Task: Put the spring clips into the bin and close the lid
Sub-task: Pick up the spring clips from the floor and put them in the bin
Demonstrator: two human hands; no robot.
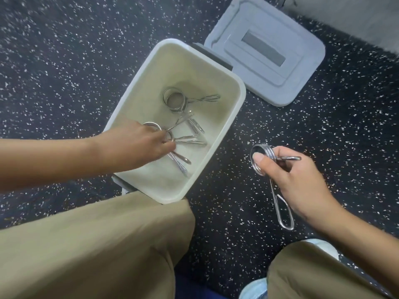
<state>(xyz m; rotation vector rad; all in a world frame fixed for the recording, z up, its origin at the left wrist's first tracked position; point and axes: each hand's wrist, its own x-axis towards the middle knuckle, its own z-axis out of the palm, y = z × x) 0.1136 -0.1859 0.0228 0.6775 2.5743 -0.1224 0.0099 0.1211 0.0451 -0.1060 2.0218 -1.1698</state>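
R hand (289, 182) clip (278, 195): long axis vertical, coil up.

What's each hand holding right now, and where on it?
The right hand pinches a spring clip at its coil. The left hand, inside the bin, grips another clip by its coil.

Over the open white bin (228, 134) of spring clips (172, 100), the left hand (138, 145) grips one clip while the right hand (289, 175) holds another clip (280, 199) beside the grey lid (302, 83).
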